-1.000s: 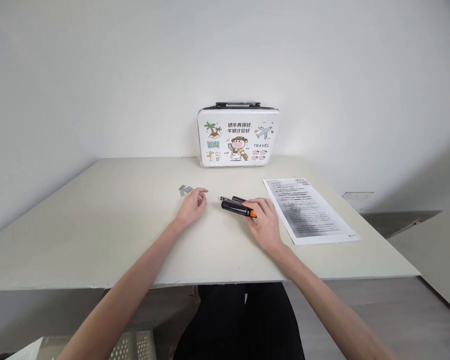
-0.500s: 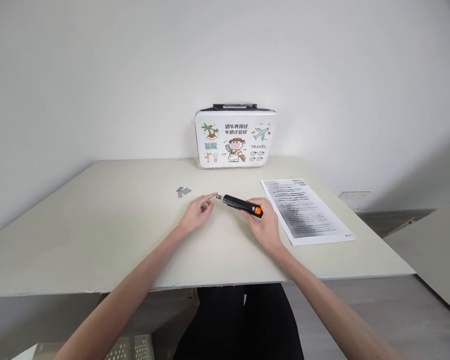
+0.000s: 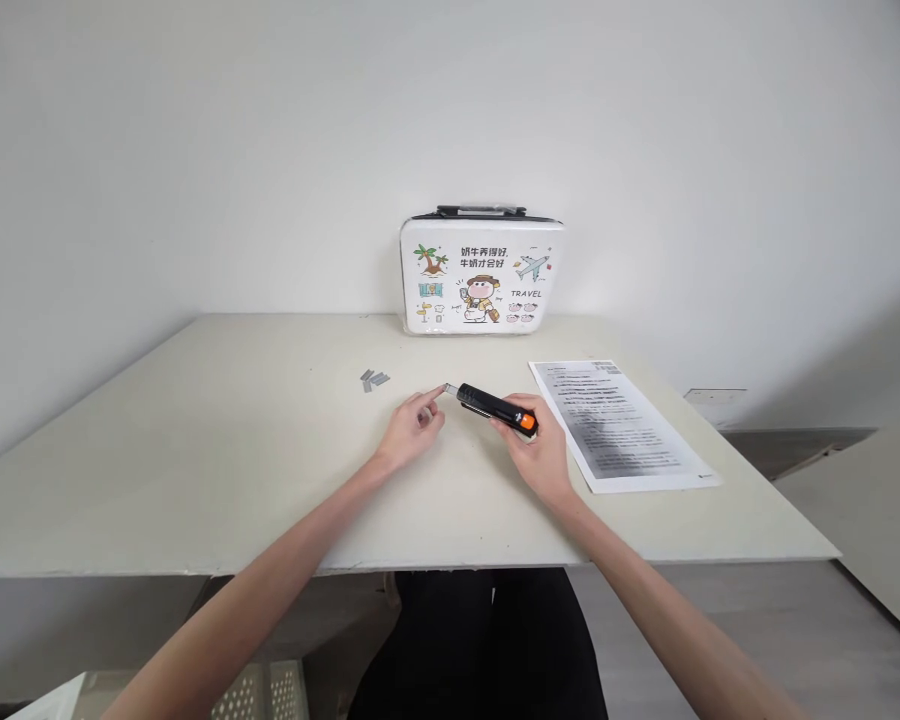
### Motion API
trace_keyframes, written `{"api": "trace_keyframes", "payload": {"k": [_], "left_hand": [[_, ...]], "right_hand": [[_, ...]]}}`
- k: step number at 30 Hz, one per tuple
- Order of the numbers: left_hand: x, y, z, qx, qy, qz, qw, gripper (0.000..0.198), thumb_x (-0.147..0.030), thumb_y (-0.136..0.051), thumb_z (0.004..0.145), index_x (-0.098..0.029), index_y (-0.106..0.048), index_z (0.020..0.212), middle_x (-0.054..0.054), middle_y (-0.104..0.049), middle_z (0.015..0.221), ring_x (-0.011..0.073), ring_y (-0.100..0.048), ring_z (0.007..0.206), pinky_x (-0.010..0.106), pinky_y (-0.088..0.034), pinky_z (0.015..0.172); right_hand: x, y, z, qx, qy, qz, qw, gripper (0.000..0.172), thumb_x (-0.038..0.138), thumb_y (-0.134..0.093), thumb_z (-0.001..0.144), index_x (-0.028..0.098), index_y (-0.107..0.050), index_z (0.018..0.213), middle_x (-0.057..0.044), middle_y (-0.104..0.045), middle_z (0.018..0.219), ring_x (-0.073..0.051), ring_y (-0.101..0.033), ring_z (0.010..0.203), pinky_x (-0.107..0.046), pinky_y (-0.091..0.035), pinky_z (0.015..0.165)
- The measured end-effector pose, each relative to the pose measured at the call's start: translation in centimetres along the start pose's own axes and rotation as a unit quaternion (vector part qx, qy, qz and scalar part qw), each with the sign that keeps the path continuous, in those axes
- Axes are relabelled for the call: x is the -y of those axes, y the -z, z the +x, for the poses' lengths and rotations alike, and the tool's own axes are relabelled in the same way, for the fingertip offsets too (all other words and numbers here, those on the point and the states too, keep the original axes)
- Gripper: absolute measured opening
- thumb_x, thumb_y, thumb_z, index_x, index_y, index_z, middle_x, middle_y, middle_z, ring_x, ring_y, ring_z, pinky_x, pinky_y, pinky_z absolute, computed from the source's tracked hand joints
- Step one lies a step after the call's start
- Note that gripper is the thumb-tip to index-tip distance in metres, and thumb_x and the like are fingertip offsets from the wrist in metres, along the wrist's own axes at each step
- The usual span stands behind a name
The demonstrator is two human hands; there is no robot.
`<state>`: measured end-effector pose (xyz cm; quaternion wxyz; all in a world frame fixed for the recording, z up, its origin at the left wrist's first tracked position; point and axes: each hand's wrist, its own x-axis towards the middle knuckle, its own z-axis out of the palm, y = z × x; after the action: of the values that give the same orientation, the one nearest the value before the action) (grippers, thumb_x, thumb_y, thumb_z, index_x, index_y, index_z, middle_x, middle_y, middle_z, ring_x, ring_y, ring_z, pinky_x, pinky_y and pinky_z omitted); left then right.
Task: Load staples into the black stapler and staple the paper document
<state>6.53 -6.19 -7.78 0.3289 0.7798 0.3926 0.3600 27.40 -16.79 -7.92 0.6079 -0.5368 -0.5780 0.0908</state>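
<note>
A black utility knife (image 3: 495,406) with an orange slider is in my right hand (image 3: 544,450), whose fingers are wrapped around its rear end. Its short metal blade (image 3: 452,390) points left, above the table. My left hand (image 3: 411,432) has the index finger stretched out, its tip at the blade's end; touching or just short of it I cannot tell. The other fingers are loosely bent, and nothing shows in them. Beyond the left hand, several small grey metal blade pieces (image 3: 375,379) lie in a loose cluster on the table.
A white carrying case (image 3: 482,278) with cartoon prints and a black handle stands against the wall. To the right lies a printed sheet of paper (image 3: 622,425) on the pale table (image 3: 195,450). Below the front edge, at lower left, is a perforated light bin (image 3: 285,690).
The whole scene sits slightly farther right in the picture, as the view has shifted. Both hands and the knife keep nearly the same pose relative to each other.
</note>
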Motion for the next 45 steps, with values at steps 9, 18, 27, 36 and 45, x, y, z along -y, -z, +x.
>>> {"api": "trace_keyframes", "payload": {"k": [9,18,27,36,45], "left_hand": [[-1.0,-0.6,-1.0,0.088,-0.011,-0.109,0.990,0.054,-0.027,-0.066,0.086,-0.023,-0.067,0.140,-0.003,-0.057,0.081,0.0110,-0.043,0.060,0.027,-0.039,0.063],[-1.1,1.4,0.5,-0.019,0.217,-0.483,0.848,0.025,-0.022,-0.076,0.077,-0.015,-0.071,0.101,-0.005,-0.047,0.072,0.0064,-0.035,0.055,0.022,-0.032,0.053],[0.4,2.5,0.6,-0.060,0.270,-0.601,0.750,0.026,-0.005,-0.058,0.072,-0.017,-0.058,0.095,0.005,-0.056,0.083,0.0137,-0.060,0.072,0.024,-0.047,0.058],[0.3,2.3,0.5,-0.053,0.285,-0.639,0.712,0.025,-0.006,-0.058,0.074,-0.015,-0.062,0.097,0.000,-0.053,0.075,0.0093,-0.052,0.060,0.021,-0.037,0.048],[0.2,2.3,0.5,-0.033,0.301,-0.641,0.705,0.009,-0.021,-0.064,0.086,-0.013,-0.067,0.089,-0.002,-0.050,0.068,0.0079,-0.041,0.052,0.023,-0.035,0.047]], "right_hand": [[-0.9,-0.1,-0.1,-0.022,-0.062,0.032,0.997,0.034,0.043,-0.076,0.087,0.022,-0.063,0.111,-0.008,-0.072,0.109,-0.025,-0.067,0.097,-0.042,-0.053,0.089],[-1.9,0.2,-0.2,-0.040,-0.113,-0.011,0.993,0.036,0.047,-0.078,0.083,0.022,-0.065,0.105,-0.005,-0.070,0.099,-0.024,-0.062,0.090,-0.041,-0.051,0.084],[-3.2,-0.6,-0.3,0.000,-0.114,-0.039,0.993,0.039,0.052,-0.076,0.083,0.022,-0.065,0.107,-0.006,-0.072,0.101,-0.026,-0.065,0.092,-0.043,-0.052,0.084],[-5.1,-6.9,3.5,0.017,-0.090,-0.019,0.996,0.045,0.057,-0.073,0.081,0.022,-0.061,0.106,-0.008,-0.073,0.100,-0.026,-0.065,0.089,-0.042,-0.053,0.084],[-6.3,-18.3,10.1,0.097,-0.064,0.001,0.993,0.035,0.046,-0.070,0.083,0.021,-0.059,0.105,-0.009,-0.073,0.098,-0.025,-0.067,0.088,-0.043,-0.055,0.087]]}}
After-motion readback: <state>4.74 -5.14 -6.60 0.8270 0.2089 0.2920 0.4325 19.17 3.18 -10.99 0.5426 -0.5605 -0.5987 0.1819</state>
